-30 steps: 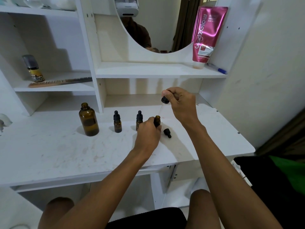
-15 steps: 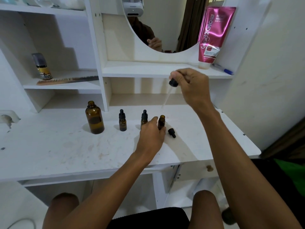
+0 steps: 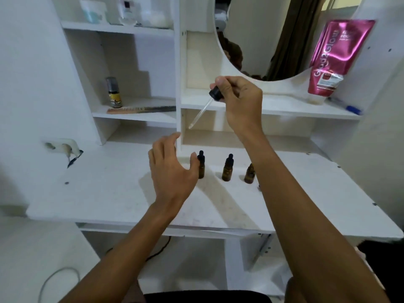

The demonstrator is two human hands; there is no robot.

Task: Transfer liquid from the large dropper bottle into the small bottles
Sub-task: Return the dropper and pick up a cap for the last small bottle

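Note:
My right hand (image 3: 240,103) pinches the black bulb of the large bottle's dropper (image 3: 215,94), held high over the white table (image 3: 105,193). Its glass pipette slants down and left. My left hand (image 3: 170,171) hovers low over the table with fingers spread, holding nothing that I can see. The large amber bottle is not visible and may be behind that hand. Three small amber bottles stand in a row: one capped (image 3: 201,166) right beside my left thumb, one capped (image 3: 227,168) in the middle, and one (image 3: 249,174) partly hidden by my right forearm.
A vertical shelf divider (image 3: 179,84) stands just behind my left hand. A pink tube (image 3: 334,60) and a blue pen (image 3: 352,109) sit on the right shelf under the mirror (image 3: 273,29). A small can (image 3: 114,92) and a brush (image 3: 140,110) occupy the left shelf.
My left hand let go of the rightmost small bottle and moved left, opening. My right hand carried the dropper leftwards and up. The view shifted left.

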